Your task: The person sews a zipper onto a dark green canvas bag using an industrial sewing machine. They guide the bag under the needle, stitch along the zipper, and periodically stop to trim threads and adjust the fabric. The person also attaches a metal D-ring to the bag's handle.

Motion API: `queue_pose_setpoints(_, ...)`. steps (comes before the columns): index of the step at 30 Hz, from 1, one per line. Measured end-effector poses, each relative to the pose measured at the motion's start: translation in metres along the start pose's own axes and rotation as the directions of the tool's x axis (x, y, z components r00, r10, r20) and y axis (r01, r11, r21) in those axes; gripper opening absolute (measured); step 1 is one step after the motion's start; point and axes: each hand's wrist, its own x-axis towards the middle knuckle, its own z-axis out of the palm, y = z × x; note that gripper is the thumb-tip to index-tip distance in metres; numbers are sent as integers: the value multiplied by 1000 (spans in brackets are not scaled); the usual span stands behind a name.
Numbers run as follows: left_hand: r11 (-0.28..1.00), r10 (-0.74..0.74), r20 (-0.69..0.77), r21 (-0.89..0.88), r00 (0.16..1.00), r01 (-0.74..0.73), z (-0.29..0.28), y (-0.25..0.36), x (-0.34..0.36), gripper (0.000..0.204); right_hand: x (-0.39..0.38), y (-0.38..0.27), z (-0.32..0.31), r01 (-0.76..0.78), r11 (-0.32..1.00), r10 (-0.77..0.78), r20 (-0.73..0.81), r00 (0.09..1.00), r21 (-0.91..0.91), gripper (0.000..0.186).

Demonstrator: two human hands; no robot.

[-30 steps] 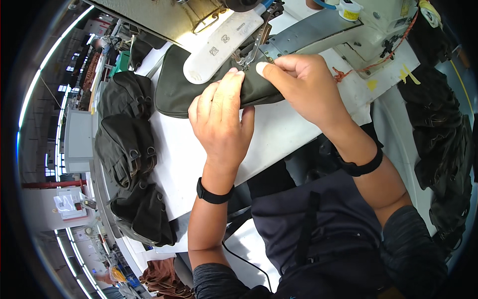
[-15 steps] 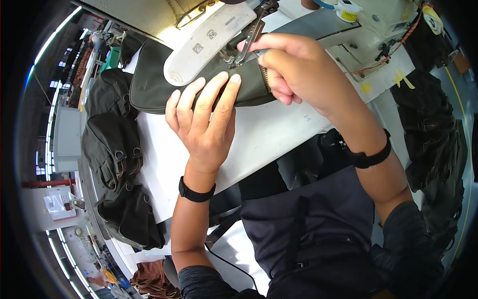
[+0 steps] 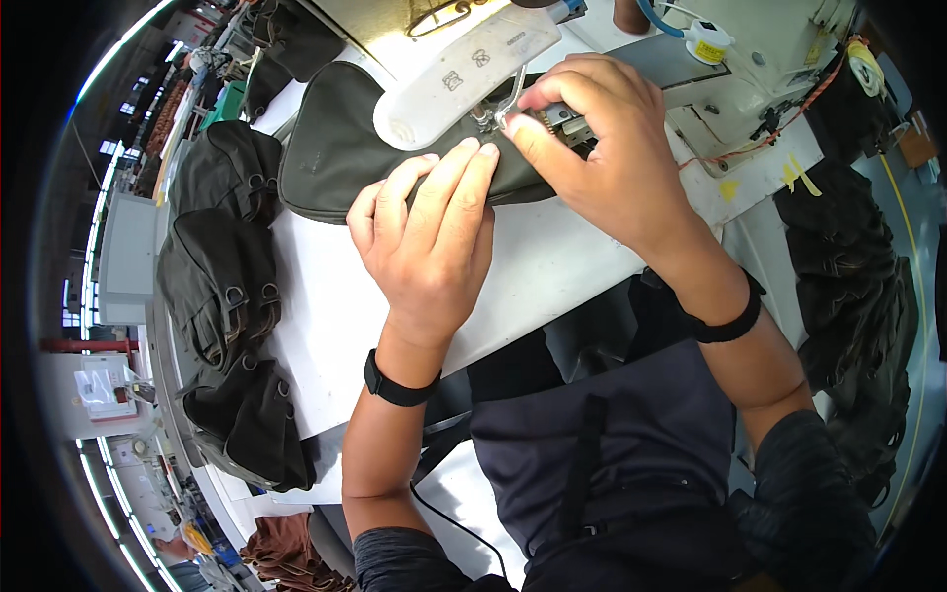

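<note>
My left hand [image 3: 434, 237] lies flat, fingers stretched out, on a dark olive fabric piece [image 3: 340, 138] with rounded corners. The piece rests on the sewing machine's bed, partly beneath its pale arm [image 3: 464, 74]. Beside the needle area [image 3: 490, 116], my right hand [image 3: 602, 138] has its thumb and index fingertips close together. Whatever they pinch, if anything, is too small to make out. A metal attachment [image 3: 564, 120] shows just behind the right thumb, at the right end of the fabric piece.
Several dark bag pieces with metal rings [image 3: 222, 271] are heaped along the white table's [image 3: 321, 296] left side. More dark pieces [image 3: 838, 257] hang at the right. Brown material [image 3: 286, 553] lies at lower left. A white-and-yellow device [image 3: 707, 41] stands behind my right hand.
My right hand has left the fabric's zippered edge, and its thumb and index finger are now at the needle area. The fabric sits farther left relative to the machine. My left hand stays on it.
</note>
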Motion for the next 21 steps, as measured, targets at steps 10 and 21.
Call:
queue_pose_setpoints(10,999,-39,36,-16,999,40,-4,5,4,46,0,-1,5,-17,1000,17,23,1000,9,7)
queue_pose_setpoints(21,997,-45,52,-67,998,49,-5,2,10,45,3,-1,9,-13,1000,13,-6,1000,-12,11)
